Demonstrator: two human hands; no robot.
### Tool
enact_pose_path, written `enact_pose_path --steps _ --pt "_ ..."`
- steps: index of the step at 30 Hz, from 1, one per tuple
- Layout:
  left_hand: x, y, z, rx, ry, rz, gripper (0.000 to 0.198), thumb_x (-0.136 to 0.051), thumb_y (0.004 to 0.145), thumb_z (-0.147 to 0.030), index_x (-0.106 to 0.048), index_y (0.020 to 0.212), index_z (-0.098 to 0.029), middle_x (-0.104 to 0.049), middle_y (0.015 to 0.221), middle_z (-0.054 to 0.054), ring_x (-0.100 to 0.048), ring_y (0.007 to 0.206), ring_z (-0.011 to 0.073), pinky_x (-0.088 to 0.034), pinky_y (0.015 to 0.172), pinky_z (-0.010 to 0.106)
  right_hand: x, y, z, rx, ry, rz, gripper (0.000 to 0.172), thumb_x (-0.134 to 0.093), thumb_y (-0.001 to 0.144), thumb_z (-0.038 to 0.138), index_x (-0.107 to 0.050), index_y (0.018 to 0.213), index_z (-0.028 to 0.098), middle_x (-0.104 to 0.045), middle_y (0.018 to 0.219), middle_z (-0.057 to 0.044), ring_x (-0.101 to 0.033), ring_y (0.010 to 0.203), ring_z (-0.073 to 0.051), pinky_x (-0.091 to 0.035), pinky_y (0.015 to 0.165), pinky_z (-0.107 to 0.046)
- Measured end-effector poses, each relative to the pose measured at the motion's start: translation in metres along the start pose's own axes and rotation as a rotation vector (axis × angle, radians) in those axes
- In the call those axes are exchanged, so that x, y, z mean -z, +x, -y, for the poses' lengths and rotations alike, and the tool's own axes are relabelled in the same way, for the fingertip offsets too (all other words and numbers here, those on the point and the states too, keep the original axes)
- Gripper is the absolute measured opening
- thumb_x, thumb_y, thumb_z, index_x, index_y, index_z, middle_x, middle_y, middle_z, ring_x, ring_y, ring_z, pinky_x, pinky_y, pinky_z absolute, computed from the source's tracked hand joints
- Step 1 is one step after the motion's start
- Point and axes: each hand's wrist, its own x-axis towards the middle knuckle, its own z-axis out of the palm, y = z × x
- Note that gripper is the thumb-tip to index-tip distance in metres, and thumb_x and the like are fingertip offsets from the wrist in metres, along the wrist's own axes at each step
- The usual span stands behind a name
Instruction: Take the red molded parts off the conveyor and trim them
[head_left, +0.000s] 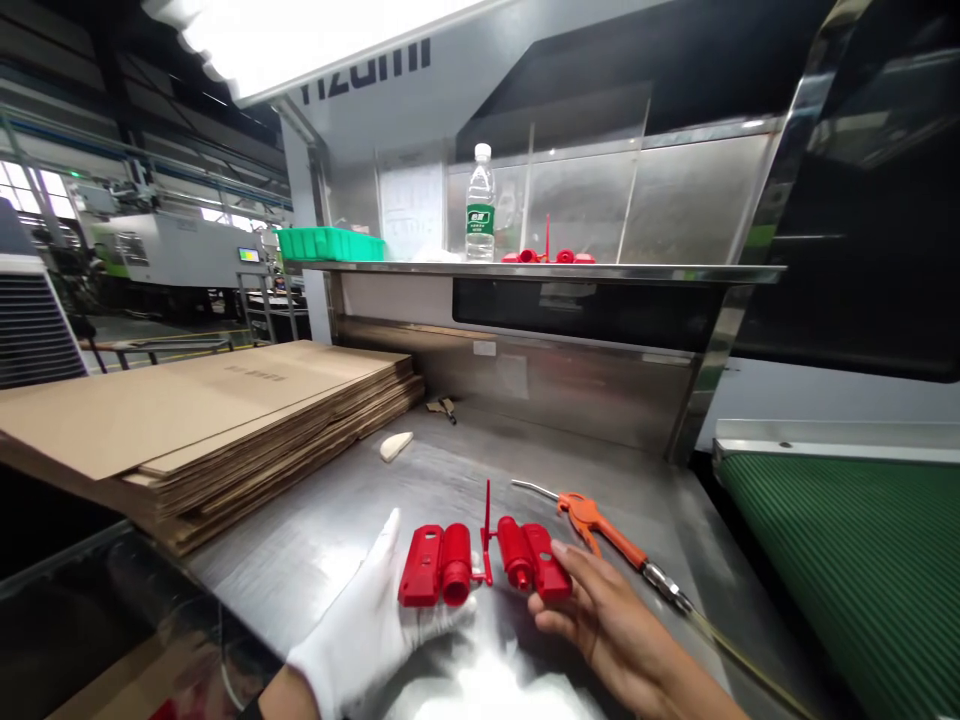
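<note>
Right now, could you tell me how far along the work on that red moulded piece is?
Done: nothing visibly. In hand: the gloved left hand and bare right hand hold the red moulding, its two halves joined by the sprue. Left: both halves are unseparated; similar red parts sit on the shelf.

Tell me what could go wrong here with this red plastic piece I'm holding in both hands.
The red molded piece is two halves joined by a thin runner; the left hand and right hand each hold a half, so uneven force might snap it. The right hand is bare, so the upright sprue could poke it. The orange air gun lies close by and might get knocked.
</note>
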Motion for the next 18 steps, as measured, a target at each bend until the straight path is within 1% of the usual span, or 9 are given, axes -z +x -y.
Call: enact_pose_path --steps 2,4,5,7,9,11,13,16,18 --pt "-0.002 0.002 -0.003 0.077 -0.093 0.099 0.061 -0.031 0.101 -0.056 -0.039 0.130 -0.002 -0.060 0.104 0.021 -0.058 0.102 0.0380 -0.043 0.097 0.056 0.002 0.002 -0.001 0.006 -0.008 -0.025 0.044 -0.071 0.087 0.034 -0.047 0.117 0.012 -0.070 0.085 -0.011 -0.069 0.073 -0.021 -0.061 0.063 -0.028" --pt "-0.003 0.001 -0.006 0.089 -0.125 0.245 0.064 -0.033 0.100 -0.060 -0.051 0.121 -0.002 -0.058 0.107 0.021 -0.055 0.103 0.0376 -0.040 0.099 0.059 0.003 0.004 -0.002 0.010 -0.004 -0.050 0.053 -0.072 0.086 0.032 -0.041 0.124 0.011 -0.069 0.083 -0.010 -0.069 0.072 -0.022 -0.060 0.062 -0.029" --pt "-0.003 0.000 -0.008 0.095 -0.133 0.322 0.064 -0.035 0.099 -0.062 -0.056 0.117 -0.004 -0.057 0.109 0.020 -0.054 0.102 0.0369 -0.039 0.098 0.061 0.004 0.004 -0.002 0.015 -0.008 -0.048 0.054 -0.073 0.086 0.032 -0.040 0.125 0.012 -0.069 0.083 -0.009 -0.069 0.072 -0.022 -0.059 0.062 -0.029" --pt "-0.004 -0.003 -0.012 0.096 -0.139 0.453 0.066 -0.039 0.097 -0.065 -0.058 0.119 -0.006 -0.056 0.111 0.019 -0.052 0.101 0.0348 -0.039 0.097 0.061 0.005 0.003 -0.002 0.030 -0.024 -0.027 0.054 -0.072 0.087 0.032 -0.040 0.125 0.011 -0.070 0.085 -0.010 -0.068 0.072 -0.021 -0.058 0.063 -0.029" --pt "-0.006 -0.008 -0.014 0.083 -0.127 0.501 0.073 -0.039 0.095 -0.069 -0.053 0.129 -0.006 -0.053 0.121 0.021 -0.050 0.104 0.0355 -0.042 0.094 0.060 0.006 0.003 -0.002 0.040 -0.052 0.005 0.059 -0.070 0.088 0.033 -0.036 0.130 0.011 -0.070 0.087 -0.011 -0.068 0.071 -0.019 -0.057 0.062 -0.028" --pt "-0.008 -0.012 -0.015 0.067 -0.094 0.506 0.077 -0.036 0.094 -0.071 -0.047 0.136 -0.007 -0.050 0.128 0.024 -0.051 0.104 0.0358 -0.044 0.090 0.059 0.006 0.003 -0.002 0.043 -0.080 0.036 0.070 -0.071 0.087 0.036 -0.028 0.137 0.012 -0.071 0.089 -0.012 -0.068 0.070 -0.020 -0.055 0.060 -0.028" --pt "-0.007 -0.013 -0.013 0.024 -0.018 0.456 0.068 -0.039 0.097 -0.065 -0.048 0.135 -0.009 -0.054 0.124 0.023 -0.056 0.098 0.0337 -0.046 0.089 0.057 0.006 0.004 -0.002 0.055 -0.097 0.065 0.079 -0.076 0.083 0.038 -0.025 0.139 0.014 -0.070 0.090 -0.011 -0.068 0.072 -0.021 -0.054 0.059 -0.029" --pt "0.002 -0.008 -0.006 -0.098 0.239 0.279 0.046 -0.060 0.095 -0.045 -0.055 0.127 -0.011 -0.064 0.103 0.017 -0.062 0.091 0.0291 -0.050 0.086 0.047 0.009 0.011 -0.007 0.111 -0.123 0.101 0.087 -0.080 0.078 0.042 -0.024 0.138 0.015 -0.070 0.095 -0.012 -0.068 0.076 -0.023 -0.055 0.062 -0.034" --pt "0.010 -0.002 0.000 -0.181 0.394 0.177 0.038 -0.071 0.089 -0.034 -0.059 0.119 -0.013 -0.066 0.096 0.015 -0.063 0.084 0.0255 -0.053 0.077 0.038 0.013 0.016 -0.012 0.156 -0.159 0.127 0.091 -0.081 0.076 0.045 -0.023 0.138 0.014 -0.071 0.099 -0.014 -0.067 0.079 -0.023 -0.055 0.065 -0.036"
